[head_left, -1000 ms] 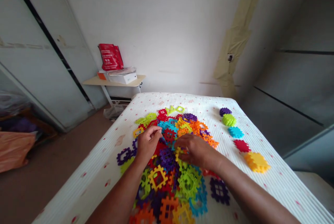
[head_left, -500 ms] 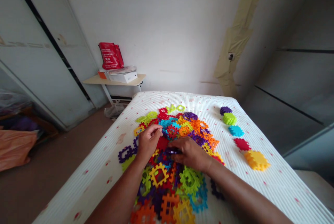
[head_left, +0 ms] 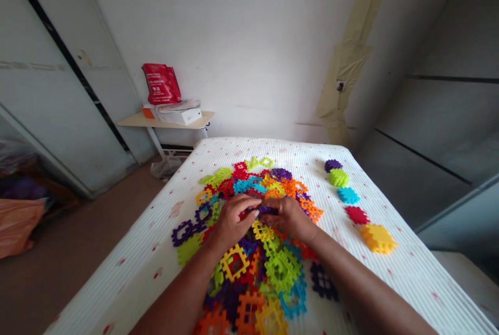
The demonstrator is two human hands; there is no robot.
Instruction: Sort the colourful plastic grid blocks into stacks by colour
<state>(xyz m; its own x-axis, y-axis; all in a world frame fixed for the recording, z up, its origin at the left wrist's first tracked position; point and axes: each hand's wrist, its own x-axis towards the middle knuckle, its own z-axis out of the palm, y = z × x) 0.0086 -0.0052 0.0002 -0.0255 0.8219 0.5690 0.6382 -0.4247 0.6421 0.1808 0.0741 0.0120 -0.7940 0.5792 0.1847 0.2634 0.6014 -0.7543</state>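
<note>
Over a heap of coloured plastic interlocking pieces, my two hands are close together. Pinched in my right hand (head_left: 287,216) is a dark purple piece (head_left: 268,210). The fingers of my left hand (head_left: 237,215) are curled at its left side; whether they grip it or something else is too hidden to tell. Below the hands lie a yellow frame piece (head_left: 235,262) and a green piece (head_left: 281,270). Dark purple frames (head_left: 183,233) rest at the heap's left edge.
On the right of the white bed cover (head_left: 163,252) stand purple (head_left: 333,165), green (head_left: 339,177), blue (head_left: 348,195), red (head_left: 357,215) and yellow pieces (head_left: 378,238) in a row. A small table (head_left: 136,119) behind holds a red bag (head_left: 161,84).
Both hands have moved together and slightly up over the heap, the right one carrying the dark purple piece. The whole view has shifted a little to the left.
</note>
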